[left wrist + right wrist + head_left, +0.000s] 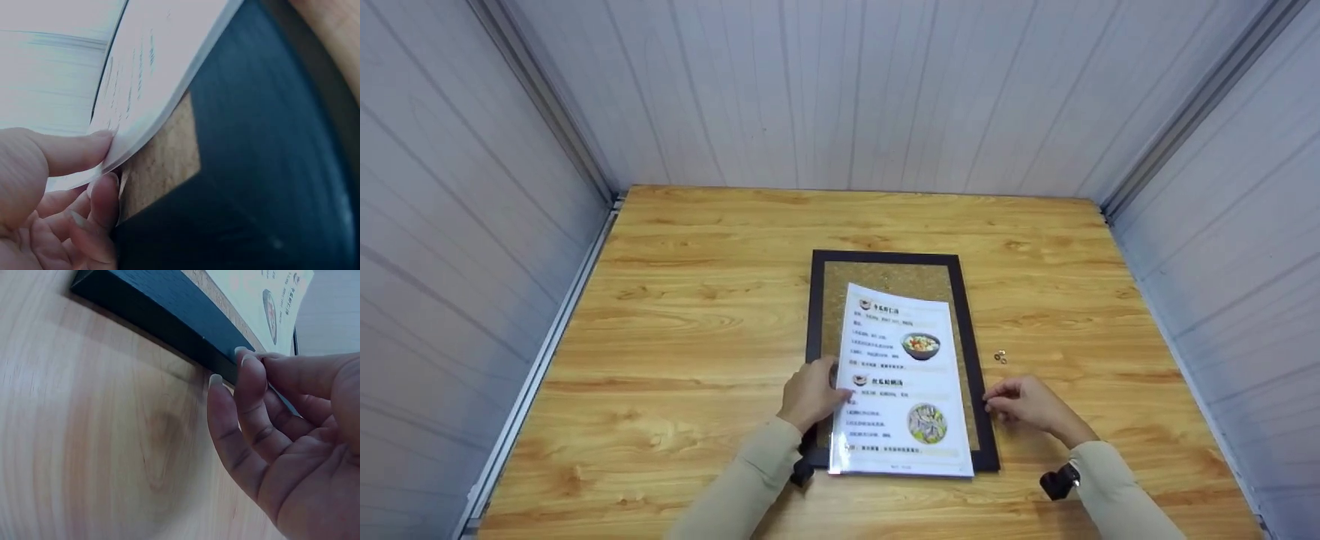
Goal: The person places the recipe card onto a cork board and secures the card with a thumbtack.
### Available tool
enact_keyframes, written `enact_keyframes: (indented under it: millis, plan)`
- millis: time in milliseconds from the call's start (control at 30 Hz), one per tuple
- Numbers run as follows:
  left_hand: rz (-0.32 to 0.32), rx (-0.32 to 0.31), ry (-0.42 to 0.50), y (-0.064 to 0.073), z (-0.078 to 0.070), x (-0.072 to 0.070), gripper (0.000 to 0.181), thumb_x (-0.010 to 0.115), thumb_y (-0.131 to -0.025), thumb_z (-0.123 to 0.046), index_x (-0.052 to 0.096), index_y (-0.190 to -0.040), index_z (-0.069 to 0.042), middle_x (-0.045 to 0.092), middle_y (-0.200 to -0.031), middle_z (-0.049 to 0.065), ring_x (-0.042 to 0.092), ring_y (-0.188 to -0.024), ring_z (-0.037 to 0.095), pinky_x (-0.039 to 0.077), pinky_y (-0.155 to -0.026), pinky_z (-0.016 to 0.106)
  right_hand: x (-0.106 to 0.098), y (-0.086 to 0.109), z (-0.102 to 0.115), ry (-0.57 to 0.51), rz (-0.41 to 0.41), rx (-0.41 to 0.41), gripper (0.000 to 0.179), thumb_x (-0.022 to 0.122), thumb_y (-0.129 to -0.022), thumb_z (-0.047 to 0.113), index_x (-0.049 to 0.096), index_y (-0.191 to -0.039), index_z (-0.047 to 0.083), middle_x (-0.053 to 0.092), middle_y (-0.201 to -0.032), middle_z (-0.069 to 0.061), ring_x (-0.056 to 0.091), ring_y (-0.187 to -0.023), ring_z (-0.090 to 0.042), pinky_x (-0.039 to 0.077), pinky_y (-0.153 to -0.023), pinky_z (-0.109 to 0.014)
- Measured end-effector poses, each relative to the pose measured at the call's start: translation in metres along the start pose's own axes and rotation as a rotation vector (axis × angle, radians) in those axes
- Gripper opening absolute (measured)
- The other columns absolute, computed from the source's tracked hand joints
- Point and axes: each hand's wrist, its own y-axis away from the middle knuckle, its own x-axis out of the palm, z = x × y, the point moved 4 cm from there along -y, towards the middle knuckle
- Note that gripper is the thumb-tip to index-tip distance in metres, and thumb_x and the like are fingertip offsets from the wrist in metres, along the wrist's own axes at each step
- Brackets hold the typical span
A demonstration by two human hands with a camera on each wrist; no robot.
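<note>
While left hand (810,395) pinches recipe sheet (892,386), best keep it square over corkboard (907,275) beneath. Right hand (1030,406), fingertips together: can't tell if holding anything.

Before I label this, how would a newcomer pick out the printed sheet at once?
On the wood-grain table, find the dark-framed cork board. The printed sheet is over its cork, left edge pinched by the left hand. Its white face, with text and two larger food pictures down the right side, sets it apart from the brown cork and dark frame.
</note>
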Motion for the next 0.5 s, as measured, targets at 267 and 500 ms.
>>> enact_keyframes:
  millis: [267, 500]
  plan:
    - [-0.004, 0.005, 0.016, -0.006, -0.003, -0.006, 0.027, 0.083, -0.077, -0.013, 0.065, -0.096, -0.008, 0.061, -0.075, -0.002, 0.057, -0.063, 0.013, 0.045, -0.054, 0.031, -0.004, -0.005, 0.006, -0.030, 0.040, 0.007, 0.019, 0.056, -0.097, -0.004, 0.065, -0.106, -0.018, 0.070, -0.087, -0.019, 0.063, -0.069, -0.015, 0.055, -0.063, -0.028]
    - [-0.079, -0.012, 0.087, -0.012, 0.005, -0.011, 0.021, 0.078, -0.082, -0.010, 0.060, -0.093, -0.011, 0.057, -0.074, -0.002, 0.054, -0.063, 0.014, 0.042, -0.053, 0.029, 0.001, -0.007, 0.011, -0.070, 0.044, 0.040, 0.020, 0.055, -0.098, -0.004, 0.061, -0.109, -0.020, 0.071, -0.089, -0.019, 0.065, -0.072, -0.017, 0.057, -0.065, -0.032]
